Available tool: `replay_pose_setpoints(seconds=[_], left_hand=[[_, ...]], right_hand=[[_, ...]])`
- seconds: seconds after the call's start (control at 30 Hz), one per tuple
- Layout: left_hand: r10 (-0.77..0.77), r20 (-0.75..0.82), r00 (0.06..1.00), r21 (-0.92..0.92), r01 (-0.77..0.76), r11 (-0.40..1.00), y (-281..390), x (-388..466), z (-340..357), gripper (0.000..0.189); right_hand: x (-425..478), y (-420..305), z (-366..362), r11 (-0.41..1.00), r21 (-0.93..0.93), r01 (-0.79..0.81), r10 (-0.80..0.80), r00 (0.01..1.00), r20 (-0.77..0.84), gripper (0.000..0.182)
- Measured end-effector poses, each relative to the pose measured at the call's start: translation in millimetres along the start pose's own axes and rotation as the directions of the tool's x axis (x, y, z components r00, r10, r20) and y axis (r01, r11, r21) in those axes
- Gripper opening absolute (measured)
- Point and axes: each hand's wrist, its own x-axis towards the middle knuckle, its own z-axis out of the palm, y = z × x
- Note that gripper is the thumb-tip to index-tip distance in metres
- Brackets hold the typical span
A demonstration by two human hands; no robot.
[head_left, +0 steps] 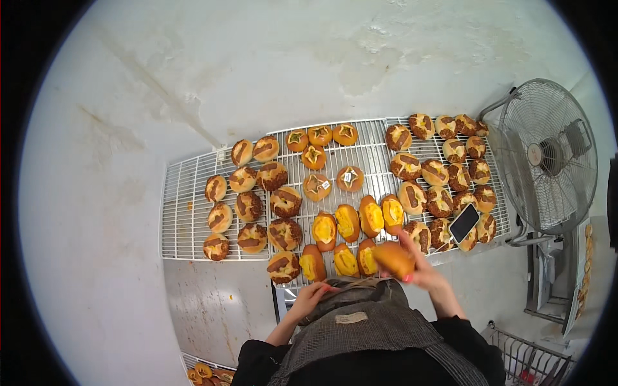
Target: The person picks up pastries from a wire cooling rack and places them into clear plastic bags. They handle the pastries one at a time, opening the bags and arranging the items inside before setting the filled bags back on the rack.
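Note:
My right hand [425, 276] grips a golden-brown bun [395, 259], blurred, with its plain brown surface towards me. It is over the front edge of a white wire cooling rack [374, 159]. Close by on the rack lie several long buns with yellow filling, such as one split bun [345, 260]. My left hand [311, 298] is low in front of the grey apron [357, 333], its fingertips drawn together near the rack's front edge. Whether something thin is between those fingers is unclear.
Topped round buns sit on the left rack [183, 207] and right rack [497, 212]. A small dark-faced sign [464, 223] stands among the right buns. To the right is a large metal fan [548, 157], with a wire basket [526, 354] below. A wall [309, 62] rises behind.

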Motion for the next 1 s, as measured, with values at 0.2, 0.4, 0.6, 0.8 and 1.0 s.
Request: replay_pose_setpoints(seconds=[0.2,0.4,0.6,0.8,1.0], left_hand=[[0.119,-0.296,0.948,0.090,-0.096,0.991,40.9,13.0,-0.2,0.016],[0.456,-0.264,0.850,0.675,-0.175,0.717,62.6,10.9,-13.0,0.017],[0.696,-0.066,0.715,0.760,-0.416,0.499,72.6,14.3,-26.5,0.035],[0.377,-0.239,0.895,0.420,-0.255,0.871,56.2,9.7,-17.5,0.033],[0.157,-0.389,0.908,0.343,-0.015,0.939,6.4,27.8,-29.9,0.025]], right_hand=[[8.8,-5.5,92.1,0.960,-0.268,-0.086,0.105,0.993,0.056,0.093],[40.0,16.3,61.2,0.848,-0.527,0.047,-0.100,0.992,-0.073,0.094],[51.5,-13.8,60.4,0.832,-0.550,-0.073,0.200,0.964,0.174,0.101],[59.0,-10.5,42.1,0.883,-0.469,0.018,0.054,0.989,0.139,0.096],[47.7,-4.2,44.3,0.955,-0.296,0.011,-0.013,1.000,-0.006,0.088]])
